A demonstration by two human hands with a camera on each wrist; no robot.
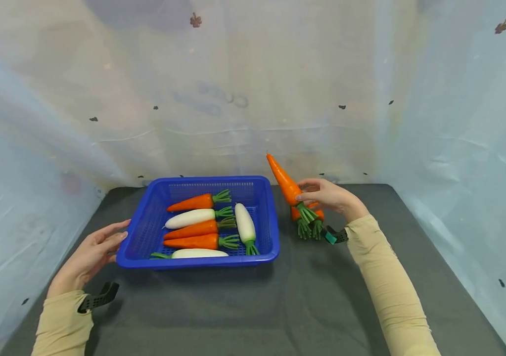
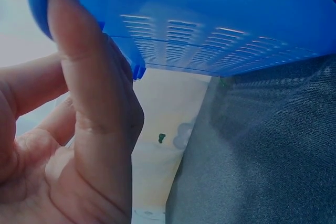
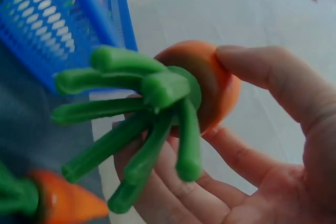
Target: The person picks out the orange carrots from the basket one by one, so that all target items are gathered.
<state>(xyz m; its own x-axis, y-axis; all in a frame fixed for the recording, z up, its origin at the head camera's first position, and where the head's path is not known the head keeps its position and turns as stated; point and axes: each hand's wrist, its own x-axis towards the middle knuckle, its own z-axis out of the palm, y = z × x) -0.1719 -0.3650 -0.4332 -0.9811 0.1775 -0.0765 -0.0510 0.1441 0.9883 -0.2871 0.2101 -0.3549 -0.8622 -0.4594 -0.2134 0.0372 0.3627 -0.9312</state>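
In the head view, my right hand (image 1: 330, 195) pinches an orange carrot (image 1: 286, 183) with a green stub top, its tip pointing up and left. The right wrist view shows thumb and fingers around the carrot's thick end (image 3: 210, 93). Below that hand, more carrots (image 1: 318, 216) lie on the table, partly hidden. My left hand (image 1: 94, 254) is at the left side of a blue plastic basket (image 1: 199, 263). Its fingertips touch the basket from outside, beneath the rim (image 2: 39, 3). Carrots (image 1: 192, 229) and white radishes (image 1: 245, 222) with green tops lie inside the basket.
A dark grey cloth covers the table (image 1: 235, 316). Pale sheeting (image 1: 253, 89) with small dark marks hangs behind it and along both sides. Each wrist wears a black strap (image 1: 101, 298).
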